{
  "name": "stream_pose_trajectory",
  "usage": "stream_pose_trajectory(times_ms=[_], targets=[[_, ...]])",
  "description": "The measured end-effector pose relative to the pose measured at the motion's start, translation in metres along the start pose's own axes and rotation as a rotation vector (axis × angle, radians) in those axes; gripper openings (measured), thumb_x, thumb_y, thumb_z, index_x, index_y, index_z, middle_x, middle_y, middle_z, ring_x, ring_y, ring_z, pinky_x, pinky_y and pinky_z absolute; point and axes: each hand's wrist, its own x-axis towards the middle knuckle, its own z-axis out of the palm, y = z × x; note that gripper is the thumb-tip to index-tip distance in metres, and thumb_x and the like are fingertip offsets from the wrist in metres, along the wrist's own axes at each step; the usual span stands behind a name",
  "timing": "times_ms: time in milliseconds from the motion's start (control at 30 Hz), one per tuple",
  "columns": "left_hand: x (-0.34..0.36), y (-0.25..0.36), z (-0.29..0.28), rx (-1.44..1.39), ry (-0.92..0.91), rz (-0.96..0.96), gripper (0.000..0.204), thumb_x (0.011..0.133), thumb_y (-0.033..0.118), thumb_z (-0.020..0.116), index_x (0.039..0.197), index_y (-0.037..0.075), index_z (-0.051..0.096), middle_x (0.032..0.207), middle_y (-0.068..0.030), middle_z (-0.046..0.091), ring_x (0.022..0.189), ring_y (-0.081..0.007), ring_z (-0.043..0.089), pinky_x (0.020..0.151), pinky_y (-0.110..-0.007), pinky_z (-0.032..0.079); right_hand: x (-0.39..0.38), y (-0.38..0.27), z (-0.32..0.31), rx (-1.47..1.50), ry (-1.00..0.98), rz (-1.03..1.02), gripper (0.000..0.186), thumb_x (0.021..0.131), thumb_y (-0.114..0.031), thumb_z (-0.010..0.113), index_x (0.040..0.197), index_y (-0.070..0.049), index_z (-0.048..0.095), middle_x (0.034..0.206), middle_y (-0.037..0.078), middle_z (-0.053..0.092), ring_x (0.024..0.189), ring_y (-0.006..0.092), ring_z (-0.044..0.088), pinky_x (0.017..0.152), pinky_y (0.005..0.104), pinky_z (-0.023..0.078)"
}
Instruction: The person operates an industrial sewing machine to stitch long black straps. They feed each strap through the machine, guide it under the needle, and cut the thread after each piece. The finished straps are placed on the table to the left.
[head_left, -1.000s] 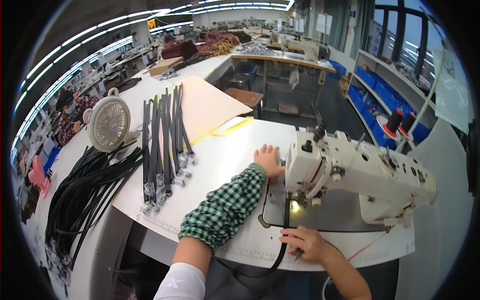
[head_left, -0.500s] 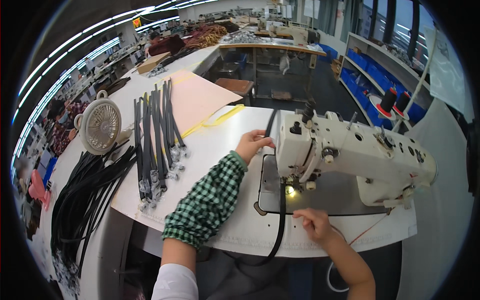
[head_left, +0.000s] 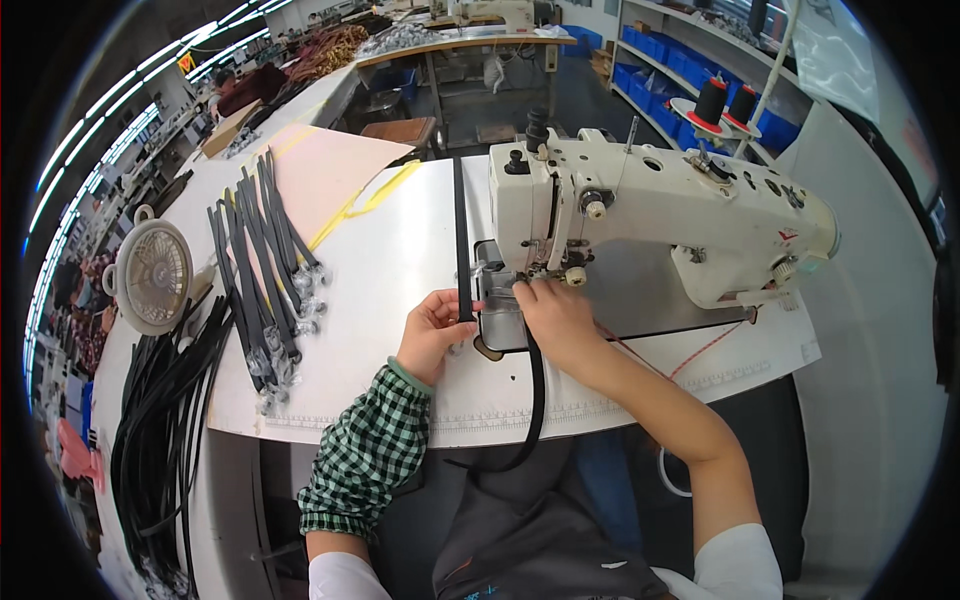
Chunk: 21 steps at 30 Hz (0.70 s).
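A long black strap (head_left: 462, 240) runs down the white table to the left of the sewing machine (head_left: 650, 205). My left hand (head_left: 432, 330) is closed on it, thumb and fingers pinching its near part. My right hand (head_left: 553, 315) is at the near side of the needle area, its fingers closed around the strap there and partly hiding the presser foot. Below the right hand, a black strap length (head_left: 538, 395) curves over the table's front edge toward my lap. Whether both lengths belong to one strap cannot be seen.
Black straps with clear-wrapped ends (head_left: 262, 290) lie left on pink paper (head_left: 345, 165). A small round fan (head_left: 152, 275) stands beyond a loose strap bundle (head_left: 165, 430) hanging off the table. Thread spools (head_left: 711, 103) stand behind the machine; blue bins (head_left: 690, 65) fill a shelf.
My left hand has come nearer, from beside the machine's head, bringing the strap's far part along. My right hand has moved up from the table edge to the needle area. The view has shifted.
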Motion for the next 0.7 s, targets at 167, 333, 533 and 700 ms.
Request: stream_pose_trajectory(times_ms=[167,333,533,700], targets=[[0.0,-0.003,-0.002,0.037,0.005,0.0,0.034,0.069,-0.012,0.057,0.099,0.002,0.049,0.095,-0.0072,0.059,0.077,-0.009,0.055,0.071,-0.022,0.045,0.008,-0.006,0.017,0.101,0.02,0.018,0.012,0.068,-0.007,0.055,0.077,-0.006,0.048,0.071,0.006,0.052,0.066,0.021,0.056,0.058,0.0326,0.045],[-0.001,-0.003,-0.007,-0.026,0.011,0.013,0.033,0.069,-0.012,0.057,0.097,0.003,0.05,0.095,-0.0071,0.059,0.079,-0.0097,0.055,0.073,-0.023,0.045,-0.019,0.009,-0.007,0.287,-0.002,-0.046,0.016,0.069,-0.016,0.063,0.078,-0.008,0.052,0.071,0.006,0.052,0.066,0.022,0.055,0.053,0.0331,0.044],[-0.003,-0.003,-0.005,-0.063,0.029,0.019,0.032,0.069,-0.013,0.057,0.097,0.001,0.051,0.094,-0.0078,0.06,0.08,-0.0102,0.056,0.073,-0.022,0.046,-0.04,0.012,-0.02,0.58,-0.128,-0.368,0.014,0.067,-0.014,0.066,0.079,-0.009,0.059,0.085,0.002,0.057,0.071,0.017,0.054,0.054,0.0292,0.046],[-0.003,-0.004,-0.007,-0.043,0.046,0.007,0.035,0.069,-0.013,0.056,0.101,0.002,0.05,0.097,-0.0077,0.059,0.082,-0.0108,0.055,0.074,-0.023,0.045,-0.048,0.016,-0.018,0.591,-0.129,-0.354,0.021,0.065,-0.014,0.068,0.084,-0.009,0.061,0.092,-0.001,0.058,0.075,0.0164,0.052,0.058,0.0282,0.047]])
